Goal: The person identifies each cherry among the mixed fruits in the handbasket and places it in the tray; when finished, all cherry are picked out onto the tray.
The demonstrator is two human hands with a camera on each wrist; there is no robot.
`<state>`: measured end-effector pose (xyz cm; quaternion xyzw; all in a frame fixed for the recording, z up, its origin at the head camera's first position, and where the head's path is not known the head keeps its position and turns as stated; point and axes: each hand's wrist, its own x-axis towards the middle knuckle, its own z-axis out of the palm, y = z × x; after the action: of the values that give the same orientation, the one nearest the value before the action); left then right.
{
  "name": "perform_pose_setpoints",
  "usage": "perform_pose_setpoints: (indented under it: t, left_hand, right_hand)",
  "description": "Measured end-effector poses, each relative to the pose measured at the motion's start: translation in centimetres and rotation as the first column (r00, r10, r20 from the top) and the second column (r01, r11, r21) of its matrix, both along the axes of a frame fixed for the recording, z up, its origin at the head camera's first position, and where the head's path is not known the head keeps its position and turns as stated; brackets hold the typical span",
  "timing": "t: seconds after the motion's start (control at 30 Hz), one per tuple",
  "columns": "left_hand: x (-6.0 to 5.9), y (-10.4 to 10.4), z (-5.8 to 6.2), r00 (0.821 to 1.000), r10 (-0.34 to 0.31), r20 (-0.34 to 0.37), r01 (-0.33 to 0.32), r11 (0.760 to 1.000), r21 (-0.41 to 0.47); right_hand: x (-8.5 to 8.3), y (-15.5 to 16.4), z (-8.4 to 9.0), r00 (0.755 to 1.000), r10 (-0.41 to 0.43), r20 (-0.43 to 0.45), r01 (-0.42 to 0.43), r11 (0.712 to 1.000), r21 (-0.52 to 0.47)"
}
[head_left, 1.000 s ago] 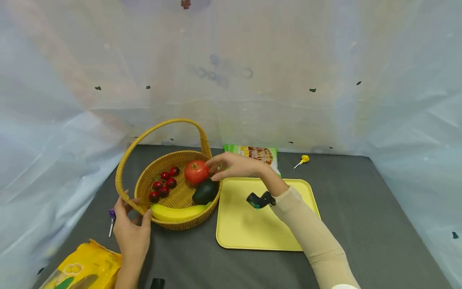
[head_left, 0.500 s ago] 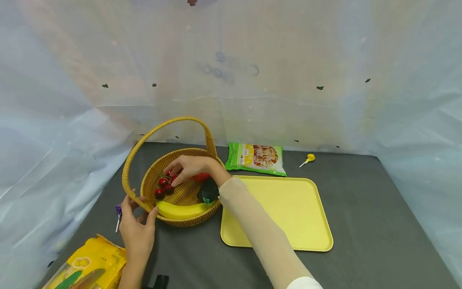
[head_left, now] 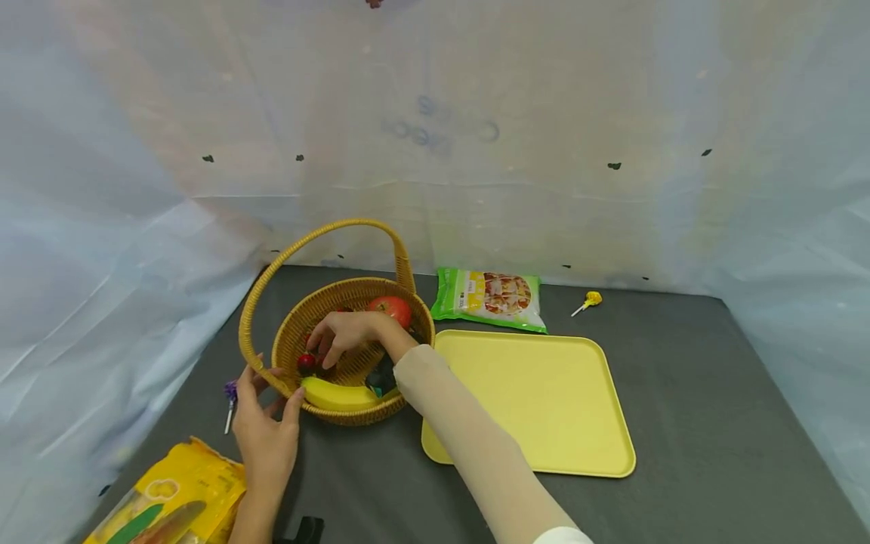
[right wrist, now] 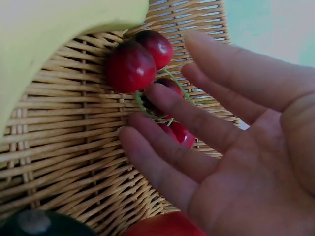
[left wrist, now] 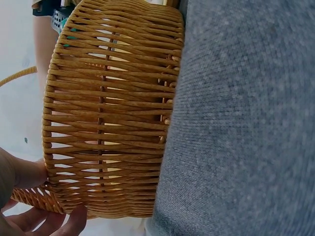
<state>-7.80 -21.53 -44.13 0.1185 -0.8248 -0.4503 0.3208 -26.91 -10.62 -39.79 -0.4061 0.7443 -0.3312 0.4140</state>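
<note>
Right hand (head_left: 343, 335) had slid further down and left inside the wicker basket (head_left: 291, 341) since half a second earlier, off the red apple (head_left: 390, 308) and onto the cherries (right wrist: 140, 61), and the apple now showed clear at the basket's far rim. Its fingers (right wrist: 167, 142) were spread and nearly straight, tips resting among the green stems, nothing pinched yet. Left hand (head_left: 266, 427) gripped the near-left rim, thumb and fingers wrapped over the weave, basket sitting on the dark table (head_left: 680, 393) at centre left of the head view.

Judging from that, the clean way to lift these was by the stems rather than the round fruit: gather the stems between thumb and forefinger, raise the cluster straight up, and keep clear of the banana (head_left: 337, 394) lying along the near wall just below them. The steadying grip on the rim looked worth keeping, since the basket is light. The avocado (head_left: 382, 375) sat dark under the right forearm, mostly hidden.

Yellow tray (head_left: 612, 453) lay just right of the basket. Behind it, a green snack bag (head_left: 491, 297) carried a picture and print too small to read. The yellow packet (head_left: 170, 502) at lower left showed a ring-shaped graphic, no legible words. A yellow lollipop (head_left: 588, 301) and a purple one (head_left: 230, 397) lay on the table.
</note>
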Motion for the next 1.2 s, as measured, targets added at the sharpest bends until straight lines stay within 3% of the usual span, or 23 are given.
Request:
perform_pose_setpoints:
  t: [0.17,0.4,0.5,0.63,0.77,0.93,1.03,1.2]
  left_hand:
    - [0.0,0.0,-0.1,1.000,0.003,-0.003,-0.003,1.000,-0.003]
    - [0.1,-0.2,-0.1,1.000,0.013,-0.004,-0.013,1.000,-0.017]
    - [0.1,-0.3,-0.2,1.000,0.010,-0.007,-0.011,1.000,-0.015]
    - [0.0,-0.2,-0.3,1.000,-0.003,-0.013,0.003,1.000,-0.006]
    - [-0.1,-0.2,-0.4,1.000,-0.008,-0.027,0.008,1.000,0.000]
    - [-0.1,-0.1,-0.6,1.000,0.002,-0.030,-0.002,1.000,0.002]
    - [-0.1,-0.1,-0.7,1.000,0.000,-0.026,-0.001,1.000,-0.007]
    - [-0.2,-0.2,-0.7,0.999,0.004,-0.034,-0.005,1.000,-0.026]
  right_hand:
    - [0.2,0.1,-0.4,1.000,0.026,-0.015,-0.025,0.999,0.048]
    - [0.7,-0.6,-0.9,0.999,0.029,0.035,-0.031,0.998,0.063]
    - [0.7,-0.5,-0.8,0.999,0.049,-0.023,-0.049,0.999,0.008]
    - [0.3,1.2,0.4,0.988,0.041,-0.149,-0.063,0.987,-0.149]
    - [-0.2,5.3,2.1,0.974,-0.043,-0.221,-0.026,0.954,-0.300]
    - [-0.2,11.9,3.1,0.948,-0.184,-0.259,0.069,0.915,-0.397]
    - [0.0,15.7,2.3,0.925,-0.274,-0.263,0.146,0.896,-0.420]
    - [0.2,19.6,-0.5,0.875,-0.401,-0.273,0.262,0.864,-0.431]
